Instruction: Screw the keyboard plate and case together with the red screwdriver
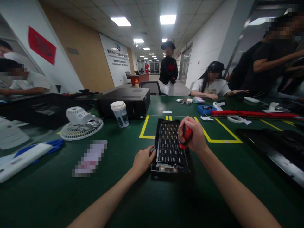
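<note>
A black rectangular casing (170, 142) with rows of raised dark cells inside lies on the green table. My left hand (142, 161) grips its left edge near the front corner, thumb on the rim and fingers partly hidden. In my right hand (194, 135) is a red-handled screwdriver (188, 134), fist wrapped round the handle. It is over the casing's right side, and its tip cannot be made out. At the front end of the casing is a small pale strip (168, 169).
Yellow tape (225, 141) marks the green table (114, 196). To the left are a lidded plastic cup (120, 114), a white fan (82, 126) and a large black box (128, 98). A dark panel (273, 155) lies at right; a blue tray (206, 109) is farther back. Several people are around.
</note>
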Tool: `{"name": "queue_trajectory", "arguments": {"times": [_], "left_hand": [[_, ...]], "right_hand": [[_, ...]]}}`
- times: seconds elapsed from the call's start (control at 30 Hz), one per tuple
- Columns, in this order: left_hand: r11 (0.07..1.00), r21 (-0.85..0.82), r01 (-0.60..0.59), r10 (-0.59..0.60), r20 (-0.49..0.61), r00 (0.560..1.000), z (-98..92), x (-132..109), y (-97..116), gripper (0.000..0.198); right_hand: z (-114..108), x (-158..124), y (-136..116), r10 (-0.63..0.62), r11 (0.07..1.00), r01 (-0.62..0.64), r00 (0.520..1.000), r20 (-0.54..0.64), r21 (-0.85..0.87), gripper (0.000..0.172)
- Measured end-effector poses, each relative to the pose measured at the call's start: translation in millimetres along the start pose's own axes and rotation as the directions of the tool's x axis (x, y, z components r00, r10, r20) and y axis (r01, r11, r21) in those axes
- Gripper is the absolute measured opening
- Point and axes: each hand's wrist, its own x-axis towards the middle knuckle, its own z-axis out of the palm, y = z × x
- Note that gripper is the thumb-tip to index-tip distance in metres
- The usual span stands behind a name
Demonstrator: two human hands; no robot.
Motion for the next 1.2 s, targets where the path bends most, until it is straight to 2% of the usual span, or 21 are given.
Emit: {"name": "queue_trajectory", "arguments": {"times": [0.57,0.93,1.1,1.2], "left_hand": [[0.999,-0.047,-0.010,0.010,0.007,1.000,0.3,0.9,0.4,0.039],[1.000,-0.006,0.004,-0.004,-0.001,1.000,2.5,1.7,-0.2,0.041],[1.000,-0.014,-0.011,0.011,-0.009,1.000,3.0,1.6,-1.0,0.040],[1.000,-0.022,-0.006,0.007,0.005,1.000,2.4,1.6,-1.8,0.041]], "right_hand": [[-1.1,0.2,4.0,0.019,1.000,-0.019,0.999,0.031,0.020,0.016],[0.1,-2.7,5.6,0.016,1.000,-0.016,0.999,0.045,-0.007,0.015],[2.9,-5.0,5.2,0.023,1.000,-0.023,0.996,0.088,-0.007,0.015],[6.9,-8.0,3.1,0.012,0.999,-0.016,0.992,0.129,0.030,0.023]]}}
